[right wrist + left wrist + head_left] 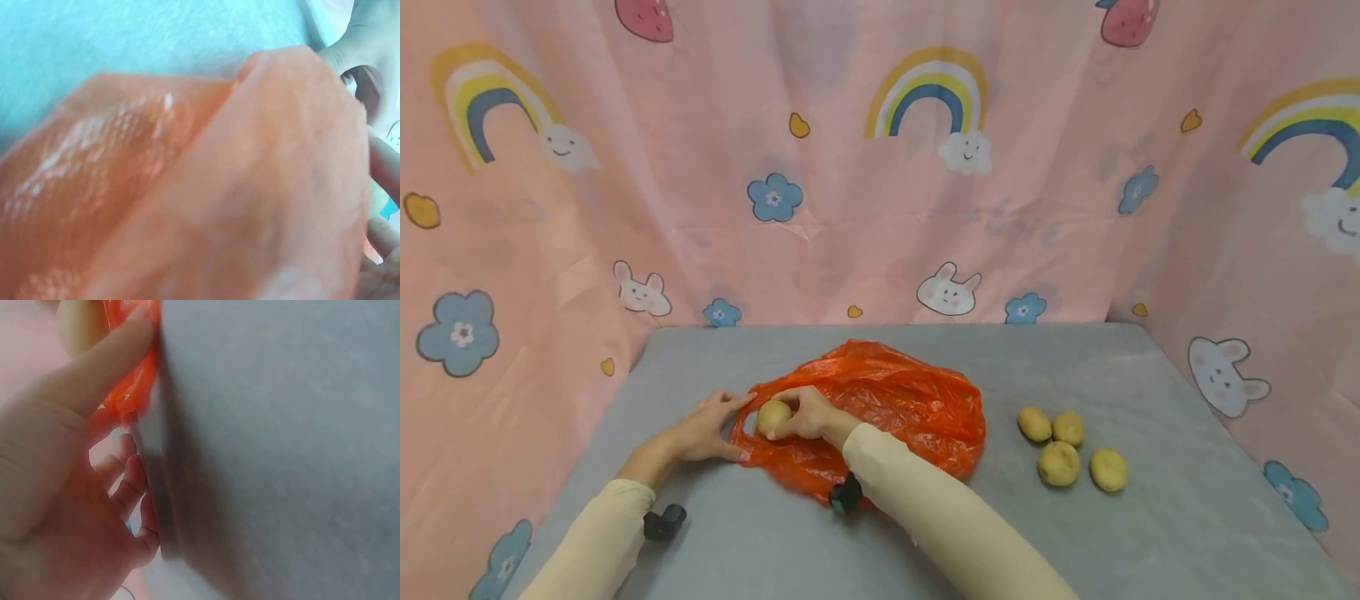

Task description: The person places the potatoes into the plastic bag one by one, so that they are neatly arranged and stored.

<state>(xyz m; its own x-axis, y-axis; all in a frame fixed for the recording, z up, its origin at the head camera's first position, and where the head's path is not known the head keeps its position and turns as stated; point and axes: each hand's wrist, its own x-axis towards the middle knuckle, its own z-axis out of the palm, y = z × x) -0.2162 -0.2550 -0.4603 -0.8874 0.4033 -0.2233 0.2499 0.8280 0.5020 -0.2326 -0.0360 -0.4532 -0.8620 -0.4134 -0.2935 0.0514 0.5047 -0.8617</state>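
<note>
A crumpled orange-red plastic bag [917, 400] lies on the grey table, its mouth towards the left. My right hand [811, 414] grips a round yellowish potato [771, 418] at the mouth, fingers on the far side and thumb on the near side. At the bag's left edge is my left hand [703, 432], thumb and index finger spread apart and touching the plastic. In the left wrist view the left thumb [119, 353] lies against the bag [134, 387], the other fingers slightly bent. Loose plastic [269, 175] covers most of the right wrist view and hides part of that hand.
Several potatoes [1059, 463] sit grouped on the table to the right of the bag. A pink printed curtain [865, 192] closes in the grey tabletop [1195, 517] at the back and sides. Dark devices [665, 522] are worn at the wrists.
</note>
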